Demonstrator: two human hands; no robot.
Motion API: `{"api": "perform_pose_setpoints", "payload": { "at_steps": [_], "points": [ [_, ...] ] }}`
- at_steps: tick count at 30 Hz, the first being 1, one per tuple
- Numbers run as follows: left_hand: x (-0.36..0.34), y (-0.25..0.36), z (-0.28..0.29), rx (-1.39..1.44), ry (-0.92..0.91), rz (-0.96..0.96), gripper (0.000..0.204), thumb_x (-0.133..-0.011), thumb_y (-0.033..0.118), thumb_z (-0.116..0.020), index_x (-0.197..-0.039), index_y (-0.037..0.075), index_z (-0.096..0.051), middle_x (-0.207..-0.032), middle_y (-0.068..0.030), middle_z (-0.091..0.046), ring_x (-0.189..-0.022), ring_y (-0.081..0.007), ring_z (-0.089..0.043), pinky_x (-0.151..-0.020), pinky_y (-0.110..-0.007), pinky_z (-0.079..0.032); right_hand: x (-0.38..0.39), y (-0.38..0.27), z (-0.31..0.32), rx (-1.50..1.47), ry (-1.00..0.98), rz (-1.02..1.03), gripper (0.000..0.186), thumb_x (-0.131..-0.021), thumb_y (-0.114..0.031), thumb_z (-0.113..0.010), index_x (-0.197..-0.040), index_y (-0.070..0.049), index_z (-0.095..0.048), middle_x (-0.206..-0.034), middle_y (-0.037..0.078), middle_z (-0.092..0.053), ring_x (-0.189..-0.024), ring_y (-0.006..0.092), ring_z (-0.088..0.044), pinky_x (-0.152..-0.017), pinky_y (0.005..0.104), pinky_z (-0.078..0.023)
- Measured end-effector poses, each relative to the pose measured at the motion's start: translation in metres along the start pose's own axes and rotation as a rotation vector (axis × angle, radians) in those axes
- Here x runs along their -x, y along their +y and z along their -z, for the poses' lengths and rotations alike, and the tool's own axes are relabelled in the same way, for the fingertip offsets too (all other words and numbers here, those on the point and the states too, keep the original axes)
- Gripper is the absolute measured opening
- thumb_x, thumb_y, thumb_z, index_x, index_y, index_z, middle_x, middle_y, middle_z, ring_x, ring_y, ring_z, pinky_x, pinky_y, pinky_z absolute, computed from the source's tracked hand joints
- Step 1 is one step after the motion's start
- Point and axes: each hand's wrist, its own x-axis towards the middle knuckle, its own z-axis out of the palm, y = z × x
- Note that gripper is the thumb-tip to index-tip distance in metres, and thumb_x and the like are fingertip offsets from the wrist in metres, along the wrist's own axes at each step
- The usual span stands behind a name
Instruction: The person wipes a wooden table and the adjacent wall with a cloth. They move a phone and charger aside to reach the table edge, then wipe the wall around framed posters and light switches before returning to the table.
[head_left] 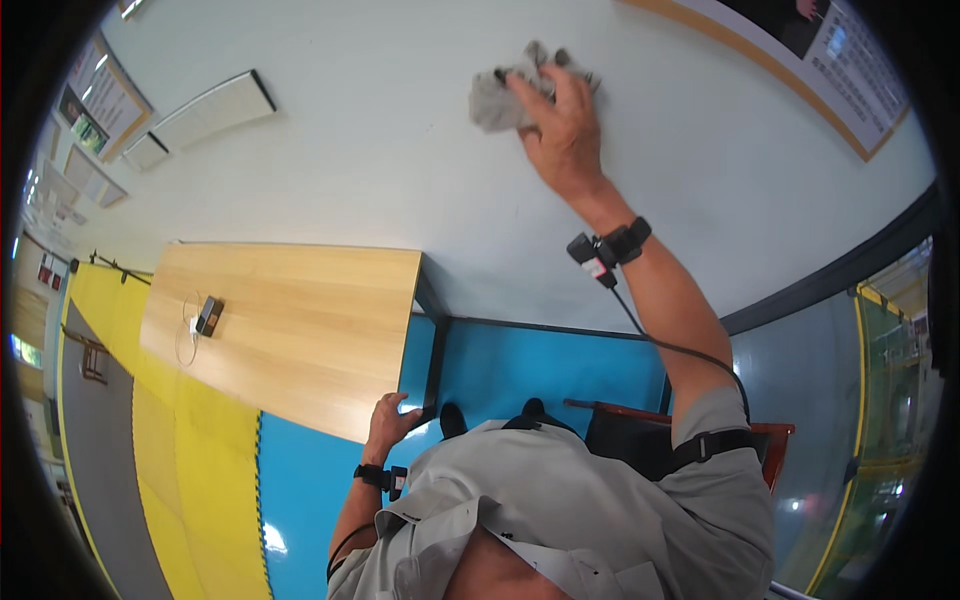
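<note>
Head view: my right hand [562, 128] presses a crumpled grey cloth [497, 98] flat against the white wall [350, 160].
My right fingers [545, 88] are spread wide over the cloth, pinning it high on the wall with the arm stretched up, and a black strap with a small device [605, 250] sits on that wrist, its cable running down the forearm. My left hand [392, 418] rests on the near corner of the wooden bench [300, 320], fingers curled loosely over its edge and holding nothing. A small dark device with a white cord [205, 317] lies on the bench, well apart from that hand. Blue floor mats [540, 365] lie below the wall, yellow mats [180, 450] beside the bench, and a dark chair [625, 435] stands just behind my grey shirt.
</note>
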Motion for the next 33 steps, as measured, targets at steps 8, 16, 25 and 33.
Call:
{"api": "perform_pose_setpoints", "payload": {
  "at_steps": [8, 16, 25, 33],
  "points": [
    [0.023, 0.000, -0.006, 0.012, 0.029, 0.051, 0.051, -0.082, 0.026, -0.086, -0.121, -0.003, -0.071, -0.125, -0.0263, -0.069, -0.116, -0.0418, -0.065, -0.100, -0.047, -0.053, 0.014, -0.001, -0.029, 0.058, -0.045, 0.066, 0.058, -0.070, 0.001, -0.076, -0.124, -0.019, -0.074, -0.125, 0.014, -0.060, -0.112, 0.0334, -0.057, -0.094, 0.0433, -0.051],
    [0.023, 0.003, -0.008, 0.009, 0.033, 0.071, 0.049, -0.084, 0.025, -0.085, -0.123, -0.001, -0.071, -0.126, -0.0246, -0.068, -0.121, -0.0407, -0.063, -0.104, -0.046, -0.051, 0.099, -0.015, -0.069, -0.039, -0.267, -0.017, 0.058, -0.070, 0.002, -0.075, -0.125, -0.017, -0.073, -0.128, 0.014, -0.060, -0.111, 0.0340, -0.056, -0.094, 0.0439, -0.051],
    [0.023, 0.006, 0.003, -0.018, -0.042, 0.117, 0.049, -0.084, 0.026, -0.083, -0.122, -0.003, -0.071, -0.125, -0.0249, -0.068, -0.120, -0.0409, -0.062, -0.105, -0.047, -0.050, 0.200, -0.012, -0.092, -0.079, -0.445, -0.187, 0.048, -0.074, 0.000, -0.074, -0.119, -0.016, -0.074, -0.123, 0.010, -0.062, -0.111, 0.0310, -0.058, -0.094, 0.0430, -0.051],
    [-0.003, -0.010, 0.031, -0.060, -0.096, 0.009, 0.048, -0.082, 0.024, -0.085, -0.120, -0.002, -0.071, -0.125, -0.0250, -0.068, -0.119, -0.0416, -0.062, -0.104, -0.048, -0.050, 0.259, 0.005, -0.074, -0.093, -0.467, -0.472, 0.047, -0.074, 0.004, -0.072, -0.118, -0.011, -0.072, -0.122, 0.012, -0.060, -0.113, 0.0337, -0.057, -0.096, 0.0442, -0.051]
  ]
}}
